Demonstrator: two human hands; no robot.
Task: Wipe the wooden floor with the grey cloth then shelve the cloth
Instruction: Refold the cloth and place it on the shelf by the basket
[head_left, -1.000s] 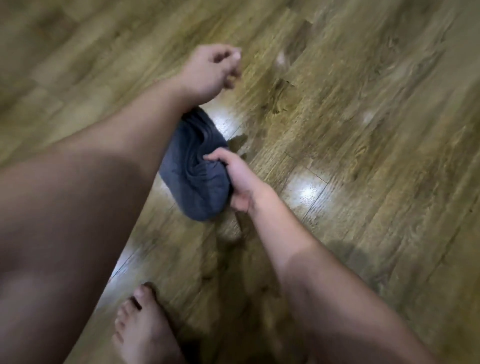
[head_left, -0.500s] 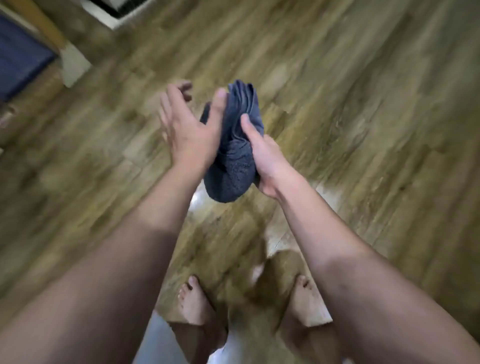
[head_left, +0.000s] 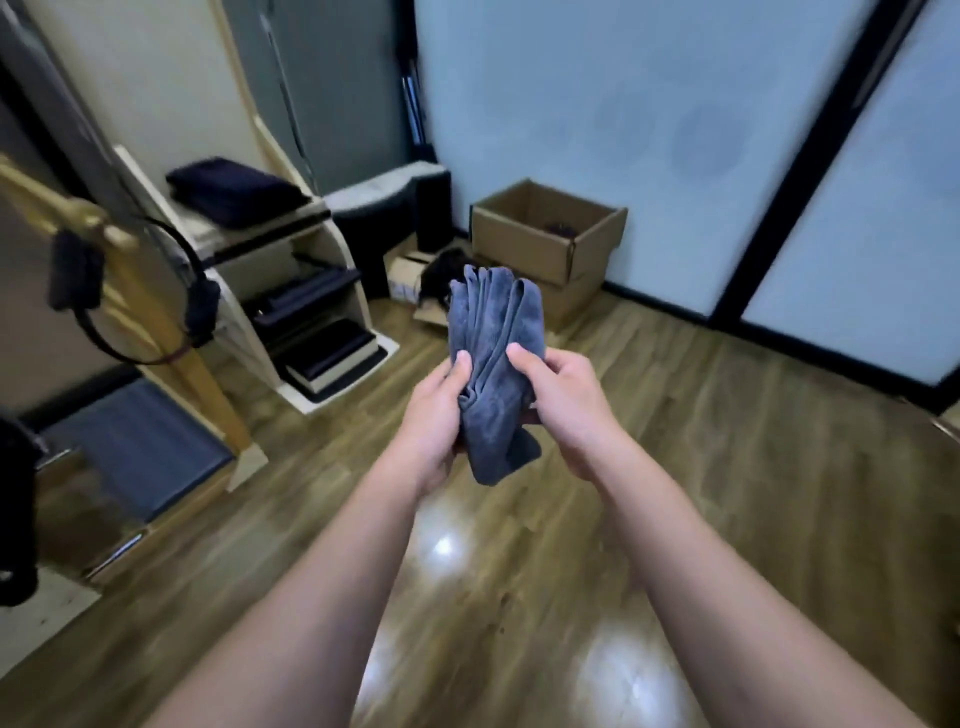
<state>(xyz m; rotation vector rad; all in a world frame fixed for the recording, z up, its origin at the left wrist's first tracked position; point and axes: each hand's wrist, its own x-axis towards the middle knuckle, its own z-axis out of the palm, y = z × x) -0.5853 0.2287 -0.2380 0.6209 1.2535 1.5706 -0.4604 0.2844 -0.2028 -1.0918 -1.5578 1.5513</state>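
The grey cloth (head_left: 493, 364) is bunched into an upright, folded bundle held in the air in front of me, well above the wooden floor (head_left: 727, 467). My left hand (head_left: 441, 415) grips its lower left side with the thumb on the front. My right hand (head_left: 561, 400) clasps the right side, thumb pressed on the folds. A cream shelf unit (head_left: 311, 291) stands at the left, with dark folded items on its top and lower shelves.
An open cardboard box (head_left: 545, 234) sits on another box against the frosted glass wall (head_left: 675, 130). A dark bin (head_left: 384, 228) stands beside the shelf. A gold rail with a black cable (head_left: 104, 249) hangs at the left, above a blue mat (head_left: 130, 447).
The view has swung up from the floor to the room. My left hand has closed on the cloth, and both hands now hold it upright at chest height.
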